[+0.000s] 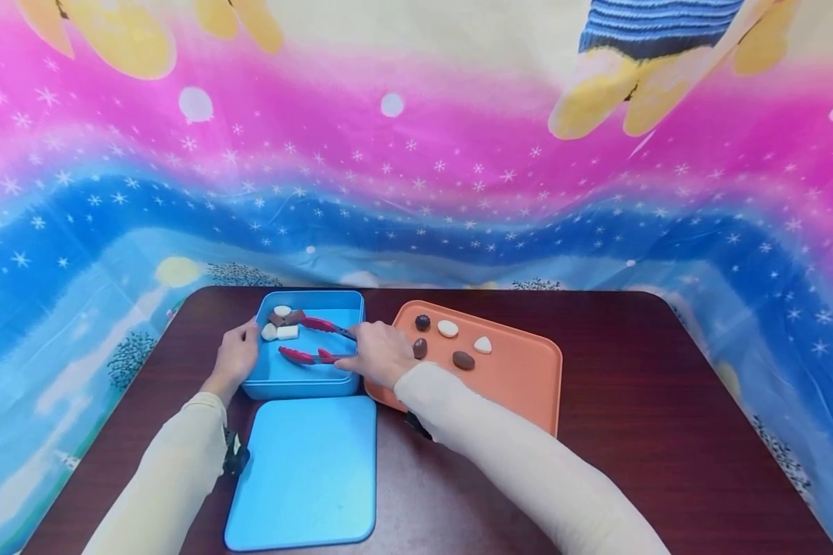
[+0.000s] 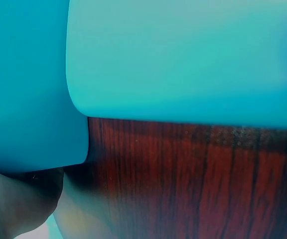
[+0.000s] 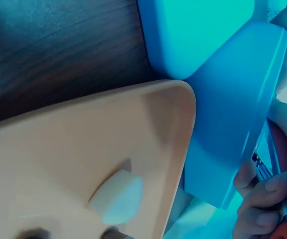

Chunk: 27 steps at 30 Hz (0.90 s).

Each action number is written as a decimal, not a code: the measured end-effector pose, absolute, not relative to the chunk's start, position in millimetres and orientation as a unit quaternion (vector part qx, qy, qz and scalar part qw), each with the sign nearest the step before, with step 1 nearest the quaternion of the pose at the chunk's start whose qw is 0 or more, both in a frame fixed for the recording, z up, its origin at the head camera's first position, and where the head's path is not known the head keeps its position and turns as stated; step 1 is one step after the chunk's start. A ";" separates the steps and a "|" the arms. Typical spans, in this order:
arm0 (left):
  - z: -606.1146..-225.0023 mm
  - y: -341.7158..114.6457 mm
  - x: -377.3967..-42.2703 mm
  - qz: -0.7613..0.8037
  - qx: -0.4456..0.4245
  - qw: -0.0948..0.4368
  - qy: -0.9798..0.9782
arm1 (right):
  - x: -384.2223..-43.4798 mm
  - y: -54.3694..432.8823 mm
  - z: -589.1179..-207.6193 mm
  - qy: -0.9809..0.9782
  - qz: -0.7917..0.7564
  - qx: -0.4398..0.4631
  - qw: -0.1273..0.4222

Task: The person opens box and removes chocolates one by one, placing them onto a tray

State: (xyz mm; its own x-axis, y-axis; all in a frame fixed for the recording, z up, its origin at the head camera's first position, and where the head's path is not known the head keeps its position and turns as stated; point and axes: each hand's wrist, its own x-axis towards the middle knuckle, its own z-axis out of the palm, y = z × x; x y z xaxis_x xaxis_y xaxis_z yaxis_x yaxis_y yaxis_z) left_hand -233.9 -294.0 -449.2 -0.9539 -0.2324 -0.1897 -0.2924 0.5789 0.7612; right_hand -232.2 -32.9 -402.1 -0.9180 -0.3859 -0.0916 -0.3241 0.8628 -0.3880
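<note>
In the head view my right hand [image 1: 382, 351] grips a pair of red-tipped tongs [image 1: 305, 357] over the light-blue box [image 1: 301, 388]. The tongs' two arms are spread apart, with nothing between their tips. Several white and brown chocolate-like pieces [image 1: 288, 332] are grouped in the box's far left part, beside the upper tip. My left hand [image 1: 236, 354] holds the box by its left wall, fingertips at the rim. From the right wrist, curled fingers [image 3: 268, 194] show around the tongs' red handle [image 3: 282, 149], close to the box wall.
An orange tray [image 1: 514, 385] stands right of the box, slightly angled, bearing several dark and white pieces [image 1: 463, 360] spaced apart. The blue lid [image 1: 301, 470] lies flat in front of the box. All rest on a dark wooden table [image 1: 632, 401], with a patterned cloth [image 1: 416, 193] behind.
</note>
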 end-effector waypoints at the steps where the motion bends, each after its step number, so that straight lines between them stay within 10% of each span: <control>1: -449.0 -293.9 -234.1 0.434 -0.146 0.037 0.888 | -232.1 -34.0 -401.8 0.962 -0.182 -0.185 0.084; 27: -451.1 -295.0 -232.7 0.426 -0.139 0.043 0.893 | -220.9 -17.6 -399.1 0.957 -0.186 -0.210 0.074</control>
State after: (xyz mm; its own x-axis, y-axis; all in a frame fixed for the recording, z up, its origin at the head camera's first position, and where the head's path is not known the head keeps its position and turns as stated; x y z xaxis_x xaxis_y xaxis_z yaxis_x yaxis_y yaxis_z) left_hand -232.7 -295.0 -451.1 -0.9575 -0.2128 -0.1947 -0.2853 0.5985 0.7486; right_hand -220.9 -17.6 -399.1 -0.9006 -0.4300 -0.0635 -0.3747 0.8421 -0.3878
